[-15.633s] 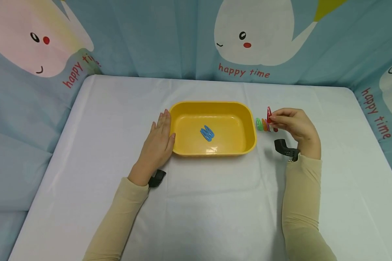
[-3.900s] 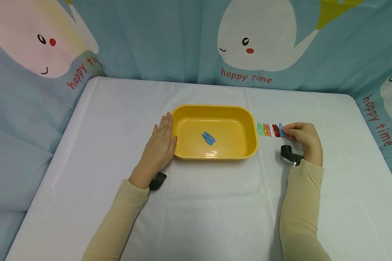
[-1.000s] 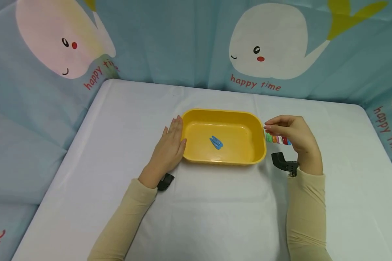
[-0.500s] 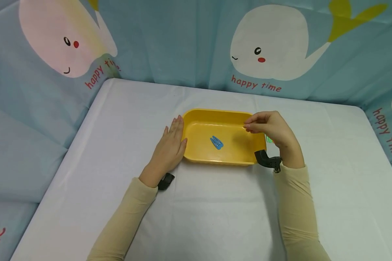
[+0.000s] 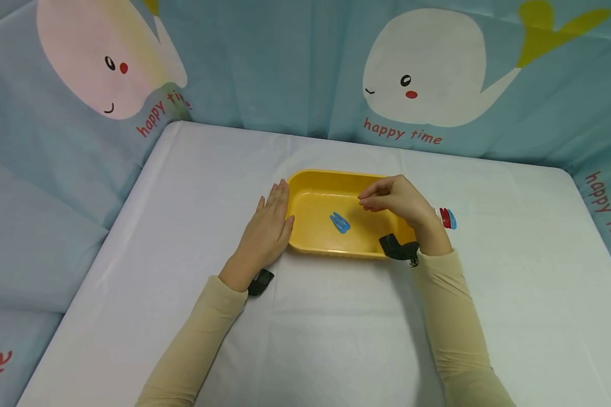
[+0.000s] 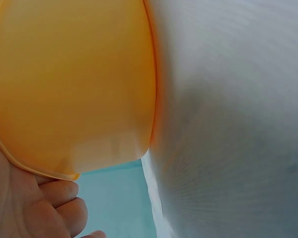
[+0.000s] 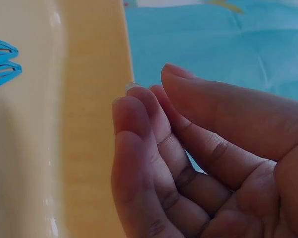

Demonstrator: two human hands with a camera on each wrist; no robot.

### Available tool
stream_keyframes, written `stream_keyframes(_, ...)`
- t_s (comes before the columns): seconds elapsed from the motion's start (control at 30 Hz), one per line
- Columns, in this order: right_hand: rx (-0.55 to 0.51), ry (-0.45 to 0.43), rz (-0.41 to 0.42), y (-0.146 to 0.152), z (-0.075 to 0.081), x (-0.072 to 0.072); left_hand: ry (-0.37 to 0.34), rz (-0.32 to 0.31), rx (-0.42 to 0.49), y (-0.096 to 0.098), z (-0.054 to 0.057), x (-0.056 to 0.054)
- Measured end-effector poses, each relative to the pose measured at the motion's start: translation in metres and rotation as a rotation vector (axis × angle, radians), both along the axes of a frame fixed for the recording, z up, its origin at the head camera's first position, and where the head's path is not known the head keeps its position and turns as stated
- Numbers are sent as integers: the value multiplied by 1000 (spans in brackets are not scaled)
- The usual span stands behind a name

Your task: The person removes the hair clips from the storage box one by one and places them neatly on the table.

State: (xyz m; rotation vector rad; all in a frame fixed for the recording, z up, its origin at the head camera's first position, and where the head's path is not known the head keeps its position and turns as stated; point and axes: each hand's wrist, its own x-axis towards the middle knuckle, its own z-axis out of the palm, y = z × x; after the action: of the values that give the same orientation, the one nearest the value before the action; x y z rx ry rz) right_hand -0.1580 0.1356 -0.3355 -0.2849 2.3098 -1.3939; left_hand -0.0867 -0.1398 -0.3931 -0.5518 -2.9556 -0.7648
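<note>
My left hand (image 5: 266, 232) rests with straight fingers along the left rim of a yellow plastic tray (image 5: 351, 249); the left wrist view shows its fingers at the tray (image 6: 84, 74) edge. Inside the tray lie two blue snap hair clips (image 5: 340, 223), side by side near the middle. Above the tray's right half hovers my right hand (image 5: 399, 200), its fingers bent loosely. In the right wrist view nothing sits between the thumb (image 7: 213, 99) and fingers, and the blue hair clips (image 7: 2, 62) lie off to the left.
Right of the tray is a row of hair clips, with red ones (image 5: 445, 218) and blue ones (image 5: 452, 219) showing; the right forearm hides the others. A white cloth (image 5: 326, 328) covers the table. A blue whale-print curtain (image 5: 285, 68) hangs behind it.
The right hand first held a red clip, later set blue at the row's right end, and now has moved left over the tray, empty. The tray's blue clips are fewer. Left hand stays.
</note>
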Motion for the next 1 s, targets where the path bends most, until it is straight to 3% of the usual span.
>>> stream_keyframes(1.0,155,-51,129,-16,-21,-22,-8,3,-7,1,-1,-1)
